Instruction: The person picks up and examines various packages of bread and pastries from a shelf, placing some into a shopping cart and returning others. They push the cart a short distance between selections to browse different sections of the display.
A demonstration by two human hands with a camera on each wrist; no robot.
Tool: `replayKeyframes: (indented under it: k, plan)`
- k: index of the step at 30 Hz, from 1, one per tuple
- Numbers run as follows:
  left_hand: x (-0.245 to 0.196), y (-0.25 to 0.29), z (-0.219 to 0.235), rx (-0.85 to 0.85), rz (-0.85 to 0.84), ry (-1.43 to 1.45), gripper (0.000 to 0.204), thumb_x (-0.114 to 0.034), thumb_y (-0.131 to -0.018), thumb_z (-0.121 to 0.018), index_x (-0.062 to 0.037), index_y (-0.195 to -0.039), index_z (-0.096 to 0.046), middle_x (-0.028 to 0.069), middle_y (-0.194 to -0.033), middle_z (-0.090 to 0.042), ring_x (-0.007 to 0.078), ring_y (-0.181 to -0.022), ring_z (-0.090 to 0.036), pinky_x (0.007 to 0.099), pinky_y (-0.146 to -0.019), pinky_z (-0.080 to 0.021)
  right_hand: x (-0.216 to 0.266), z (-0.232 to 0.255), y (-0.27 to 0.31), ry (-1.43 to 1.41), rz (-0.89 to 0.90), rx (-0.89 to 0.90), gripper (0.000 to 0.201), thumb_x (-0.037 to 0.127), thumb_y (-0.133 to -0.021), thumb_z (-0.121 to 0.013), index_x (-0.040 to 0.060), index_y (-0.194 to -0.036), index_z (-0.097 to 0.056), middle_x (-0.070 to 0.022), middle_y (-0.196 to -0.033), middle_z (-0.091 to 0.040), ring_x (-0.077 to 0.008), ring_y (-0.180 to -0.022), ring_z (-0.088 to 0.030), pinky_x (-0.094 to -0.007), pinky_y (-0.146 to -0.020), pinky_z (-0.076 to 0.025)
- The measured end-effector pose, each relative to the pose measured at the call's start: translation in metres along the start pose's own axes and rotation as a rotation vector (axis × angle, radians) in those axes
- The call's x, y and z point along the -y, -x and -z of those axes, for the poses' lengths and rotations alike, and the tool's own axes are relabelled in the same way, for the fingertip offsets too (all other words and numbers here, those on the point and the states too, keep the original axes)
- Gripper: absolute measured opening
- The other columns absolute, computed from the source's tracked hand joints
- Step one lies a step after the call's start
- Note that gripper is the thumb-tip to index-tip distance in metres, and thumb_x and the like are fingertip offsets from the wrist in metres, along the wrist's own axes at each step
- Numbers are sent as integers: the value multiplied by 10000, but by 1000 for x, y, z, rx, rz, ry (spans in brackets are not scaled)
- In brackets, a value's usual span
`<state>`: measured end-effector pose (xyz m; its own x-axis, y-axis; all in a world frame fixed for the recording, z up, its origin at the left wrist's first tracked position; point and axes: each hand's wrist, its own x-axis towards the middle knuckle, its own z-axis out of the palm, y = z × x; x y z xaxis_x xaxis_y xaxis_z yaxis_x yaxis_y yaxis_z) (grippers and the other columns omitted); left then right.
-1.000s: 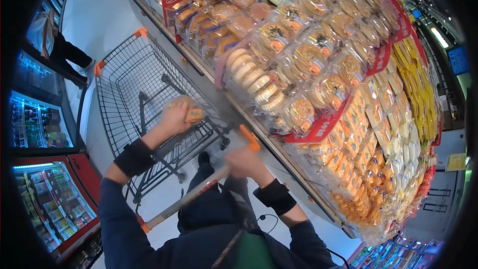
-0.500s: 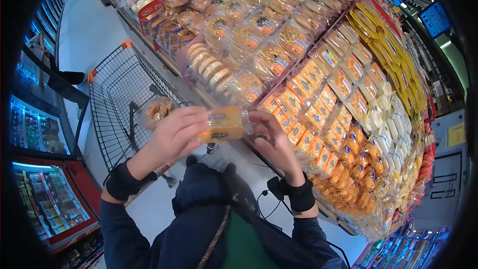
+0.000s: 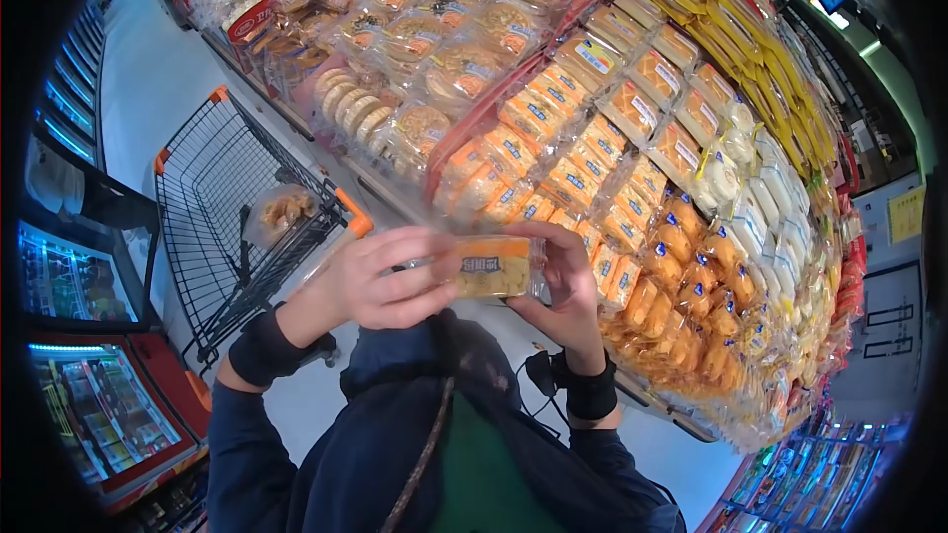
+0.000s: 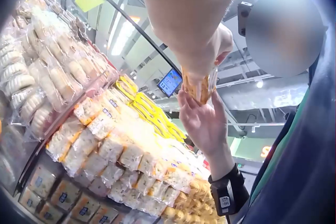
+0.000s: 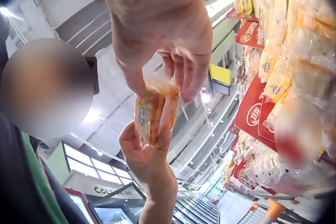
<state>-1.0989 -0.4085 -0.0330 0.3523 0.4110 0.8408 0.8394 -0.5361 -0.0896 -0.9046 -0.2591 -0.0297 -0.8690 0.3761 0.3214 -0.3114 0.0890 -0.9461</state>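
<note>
A small packaged bread (image 3: 497,274) in clear wrap, with an orange-and-blue printed label, is held in front of the chest between both hands. My left hand (image 3: 385,281) grips its left end, the fingers lying across the front. At the other end, the thumb and fingers of my right hand (image 3: 561,286) pinch the wrapper. In the right wrist view the bread (image 5: 152,112) sits between the right hand (image 5: 165,50) above and the left hand (image 5: 148,163) below. From the left wrist, the right palm (image 4: 206,127) shows beside the pack.
A wire shopping cart (image 3: 202,202) with orange corners stands at the left, a clear bag of brown baked goods (image 3: 283,214) inside. A slanted display of wrapped breads (image 3: 583,183) fills the right side. Drink coolers (image 3: 84,276) line the far left.
The right hand has left the cart handle and come to the bread. The left hand has brought the bread from over the cart to the chest. The head view has swung right.
</note>
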Motion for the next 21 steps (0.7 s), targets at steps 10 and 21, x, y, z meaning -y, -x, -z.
replayKeyframes:
  k: [10,21]
  plan:
    - [-19,-39,-48,13,317,411,499,-173,-659,-791,-74,-1094,-566,82,-1113,-598,274,-1014,-592,357,-805,-491,-10,28,12,-913,-335,-156,540,436,-950,-425,15,-1288,-420,-117,-1061,-569,-191,-941,-581,-295,-816,-485]
    - [-11,-76,-66,221,236,483,559,-191,-631,-766,-33,-1129,-567,109,-1115,-596,306,-1036,-576,429,-880,-458,-15,39,36,448,7,104,552,12,-792,-664,27,-1289,-424,-114,-1177,-542,-208,-1105,-547,-324,-926,-460]
